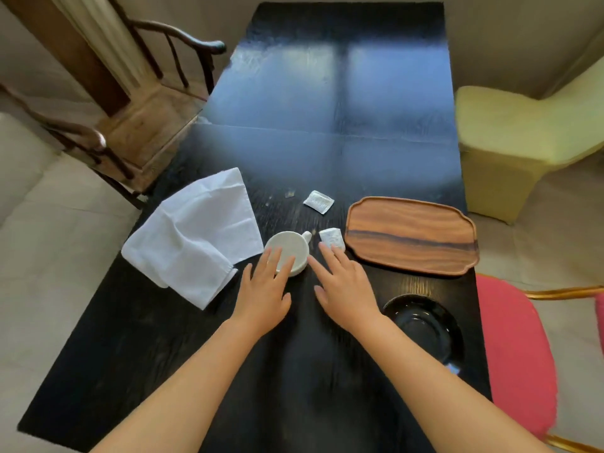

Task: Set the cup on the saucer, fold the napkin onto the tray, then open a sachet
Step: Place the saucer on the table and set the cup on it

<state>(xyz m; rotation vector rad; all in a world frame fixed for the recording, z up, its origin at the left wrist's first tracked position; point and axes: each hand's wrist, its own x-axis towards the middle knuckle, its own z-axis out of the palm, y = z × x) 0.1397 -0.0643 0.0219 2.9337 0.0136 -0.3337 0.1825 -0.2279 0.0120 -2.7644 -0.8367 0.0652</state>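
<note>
Hands both open, fingers spread, gripping nothing. We see the left hand (266, 291) with fingertips over the near rim of the white cup (287, 250), which stands on the dark desk (327, 125), not on the black saucer (425, 325) near the right forearm. Our right hand (344, 287) reaches toward one sachet (332, 238), fingertip at its edge. Second sachet (318, 201) lies farther back. Napkin (196, 237) lies unfolded left of the cup; wooden tray (411, 235) sits right, bare.

Blk table (327, 371) w/ cup (287, 248), napkin (196, 233), tray (411, 235)
</note>
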